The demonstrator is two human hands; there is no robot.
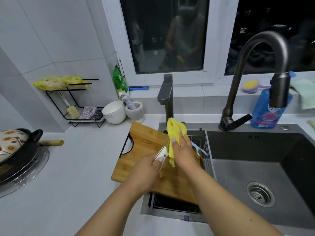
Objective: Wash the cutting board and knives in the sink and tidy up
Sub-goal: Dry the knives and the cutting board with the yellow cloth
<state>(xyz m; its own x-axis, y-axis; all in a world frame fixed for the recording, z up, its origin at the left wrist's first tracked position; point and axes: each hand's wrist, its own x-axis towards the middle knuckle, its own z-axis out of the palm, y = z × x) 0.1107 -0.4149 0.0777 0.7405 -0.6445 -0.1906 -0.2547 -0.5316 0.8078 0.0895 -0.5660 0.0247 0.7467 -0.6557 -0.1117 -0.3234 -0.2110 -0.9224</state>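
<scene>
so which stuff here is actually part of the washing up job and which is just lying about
In the job:
- knife, white handle in the left hand
- yellow cloth, held by the right hand
- cutting board
- sink
- wire basket

Lying about:
- white bowls
- mortar
- clay pot
- blue soap pouch
- black rack

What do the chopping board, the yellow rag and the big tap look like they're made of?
The chopping board looks like bamboo or wood: warm brown with parallel grain strips and a satin surface. The yellow rag seems a fluffy microfibre or terry cloth, with a nubbly pile that drapes limply. The big tap looks like metal with a dark, brushed gunmetal finish and soft highlights.
</scene>
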